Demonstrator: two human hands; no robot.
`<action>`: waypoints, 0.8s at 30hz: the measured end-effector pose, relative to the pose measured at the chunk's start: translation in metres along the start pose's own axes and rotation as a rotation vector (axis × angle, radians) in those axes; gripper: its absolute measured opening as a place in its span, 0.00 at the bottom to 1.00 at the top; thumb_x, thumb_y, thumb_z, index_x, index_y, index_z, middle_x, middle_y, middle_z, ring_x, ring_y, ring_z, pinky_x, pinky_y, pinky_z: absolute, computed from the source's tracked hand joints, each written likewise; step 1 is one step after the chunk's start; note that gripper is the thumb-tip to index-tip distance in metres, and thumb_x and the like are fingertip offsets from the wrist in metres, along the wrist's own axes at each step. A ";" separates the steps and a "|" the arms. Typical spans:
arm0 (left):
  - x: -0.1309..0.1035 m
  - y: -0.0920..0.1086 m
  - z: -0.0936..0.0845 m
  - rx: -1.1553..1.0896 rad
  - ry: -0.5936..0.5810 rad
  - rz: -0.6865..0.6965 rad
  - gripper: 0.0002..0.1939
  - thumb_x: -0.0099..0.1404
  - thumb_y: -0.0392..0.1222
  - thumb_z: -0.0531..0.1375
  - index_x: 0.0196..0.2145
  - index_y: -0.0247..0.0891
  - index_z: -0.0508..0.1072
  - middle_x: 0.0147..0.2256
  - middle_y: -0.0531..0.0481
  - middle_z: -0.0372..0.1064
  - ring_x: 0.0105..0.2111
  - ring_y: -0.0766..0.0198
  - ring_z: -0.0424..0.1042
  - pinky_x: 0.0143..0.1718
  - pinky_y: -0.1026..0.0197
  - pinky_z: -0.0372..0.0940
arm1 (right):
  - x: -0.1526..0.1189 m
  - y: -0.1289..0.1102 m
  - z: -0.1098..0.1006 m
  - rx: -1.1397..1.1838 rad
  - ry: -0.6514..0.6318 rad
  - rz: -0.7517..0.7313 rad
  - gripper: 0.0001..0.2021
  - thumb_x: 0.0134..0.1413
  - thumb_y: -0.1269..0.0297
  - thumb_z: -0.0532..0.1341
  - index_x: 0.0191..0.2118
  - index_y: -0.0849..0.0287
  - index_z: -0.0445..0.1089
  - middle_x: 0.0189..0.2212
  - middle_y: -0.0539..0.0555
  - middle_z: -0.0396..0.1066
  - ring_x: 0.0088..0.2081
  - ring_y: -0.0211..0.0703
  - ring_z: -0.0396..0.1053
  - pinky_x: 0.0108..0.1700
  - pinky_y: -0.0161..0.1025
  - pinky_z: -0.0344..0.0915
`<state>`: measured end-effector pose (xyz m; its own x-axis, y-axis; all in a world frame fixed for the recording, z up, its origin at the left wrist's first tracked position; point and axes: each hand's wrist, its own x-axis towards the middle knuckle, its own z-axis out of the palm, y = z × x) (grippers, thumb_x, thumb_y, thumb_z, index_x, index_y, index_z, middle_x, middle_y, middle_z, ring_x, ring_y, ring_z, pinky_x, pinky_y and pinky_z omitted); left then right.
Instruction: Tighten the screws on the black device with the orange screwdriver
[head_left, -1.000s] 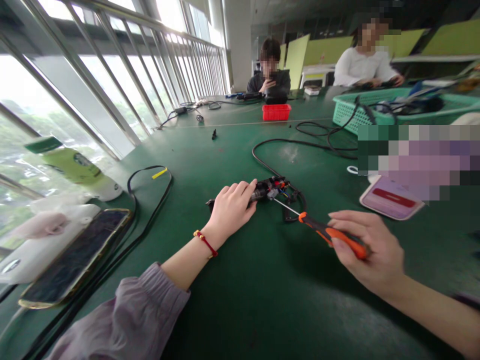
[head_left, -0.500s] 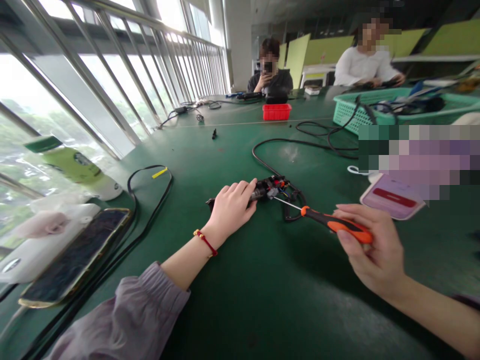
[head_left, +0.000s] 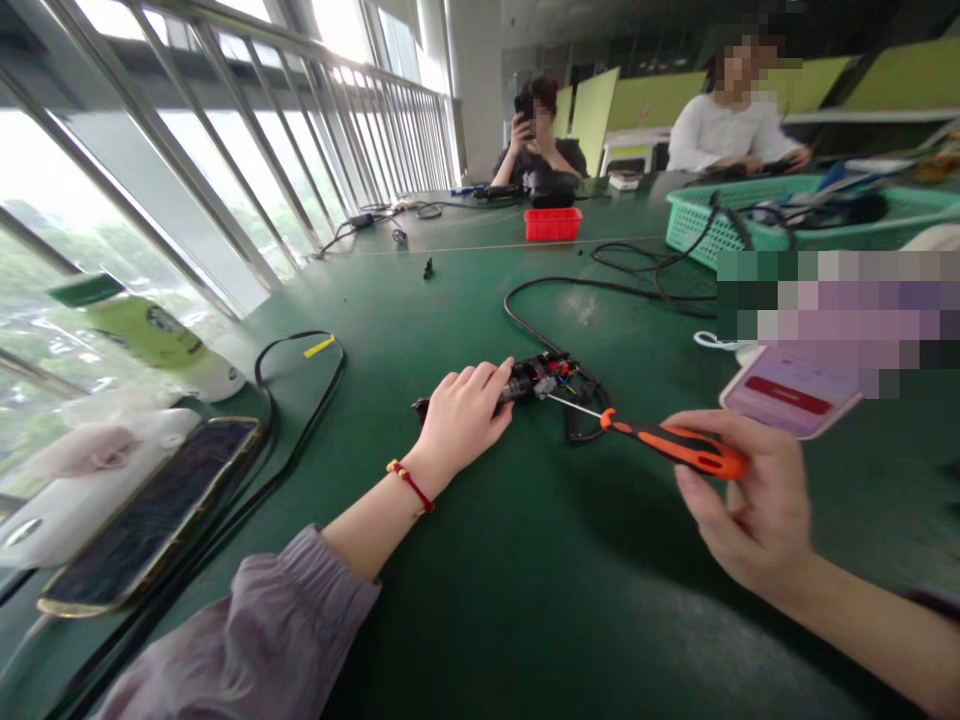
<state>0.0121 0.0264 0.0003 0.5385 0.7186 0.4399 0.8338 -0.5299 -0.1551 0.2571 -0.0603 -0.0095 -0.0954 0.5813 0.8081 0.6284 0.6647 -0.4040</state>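
My left hand is closed over the dark body of a black device lying on the green table. Red parts and thin coloured wires show at the device's right end. My right hand grips an orange and black screwdriver by its handle. The screwdriver's thin shaft points left, with its tip at the device's exposed end. A black cable curves across the table behind the device.
On the left lie a dark phone, a white case and a green-capped bottle. A red basket and a green basket stand farther back. A pink-screened phone is at right. Two people sit across.
The screwdriver handle has turned a little in my right hand, and those fingers have shifted slightly. My left hand has stayed put. The person at the back has moved the phone they hold.
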 end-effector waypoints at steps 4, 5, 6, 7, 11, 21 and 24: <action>0.000 -0.001 0.000 -0.002 0.004 0.004 0.22 0.63 0.41 0.50 0.54 0.32 0.60 0.41 0.46 0.67 0.38 0.60 0.67 0.37 0.58 0.62 | 0.001 -0.001 -0.001 0.000 -0.146 -0.014 0.15 0.51 0.72 0.57 0.46 0.56 0.63 0.34 0.54 0.67 0.34 0.41 0.68 0.34 0.38 0.69; 0.000 -0.001 0.000 -0.005 0.005 0.005 0.22 0.63 0.40 0.50 0.54 0.32 0.60 0.41 0.45 0.67 0.38 0.60 0.67 0.37 0.58 0.62 | 0.001 -0.001 -0.001 0.006 -0.164 -0.002 0.14 0.51 0.72 0.56 0.45 0.56 0.63 0.34 0.53 0.67 0.34 0.41 0.68 0.33 0.38 0.69; 0.000 -0.001 0.000 -0.008 0.007 0.006 0.21 0.63 0.40 0.50 0.54 0.32 0.59 0.41 0.45 0.67 0.38 0.60 0.67 0.37 0.58 0.62 | 0.001 0.000 0.000 0.011 -0.157 0.008 0.14 0.51 0.72 0.56 0.46 0.56 0.63 0.34 0.54 0.67 0.34 0.41 0.68 0.33 0.38 0.68; 0.000 -0.001 0.000 -0.011 0.008 0.005 0.21 0.63 0.40 0.50 0.54 0.32 0.59 0.41 0.45 0.67 0.38 0.60 0.67 0.37 0.57 0.62 | 0.001 0.000 0.000 0.017 -0.123 0.015 0.16 0.51 0.72 0.57 0.47 0.56 0.63 0.35 0.54 0.67 0.35 0.41 0.68 0.34 0.38 0.68; 0.000 -0.001 0.000 -0.006 0.008 0.000 0.21 0.63 0.41 0.50 0.53 0.33 0.60 0.42 0.46 0.67 0.38 0.60 0.67 0.37 0.58 0.62 | 0.002 0.000 0.001 0.056 -0.027 -0.018 0.22 0.47 0.73 0.60 0.50 0.55 0.60 0.38 0.55 0.66 0.38 0.44 0.67 0.37 0.42 0.68; 0.000 -0.002 0.002 -0.015 0.020 0.008 0.21 0.63 0.41 0.51 0.53 0.34 0.60 0.42 0.45 0.67 0.38 0.60 0.67 0.37 0.58 0.62 | 0.003 -0.002 0.001 0.024 -0.064 0.014 0.17 0.47 0.72 0.59 0.46 0.57 0.62 0.36 0.56 0.67 0.36 0.43 0.68 0.36 0.40 0.68; 0.000 -0.002 0.002 -0.016 0.018 0.009 0.20 0.63 0.41 0.51 0.53 0.34 0.60 0.43 0.46 0.67 0.39 0.60 0.67 0.37 0.58 0.62 | 0.004 -0.002 0.001 0.053 -0.071 -0.004 0.18 0.46 0.73 0.60 0.46 0.57 0.62 0.36 0.56 0.67 0.38 0.44 0.68 0.38 0.42 0.68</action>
<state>0.0105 0.0278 -0.0010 0.5438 0.7058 0.4541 0.8267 -0.5437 -0.1450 0.2546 -0.0589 -0.0064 -0.1535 0.6090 0.7782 0.5865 0.6900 -0.4242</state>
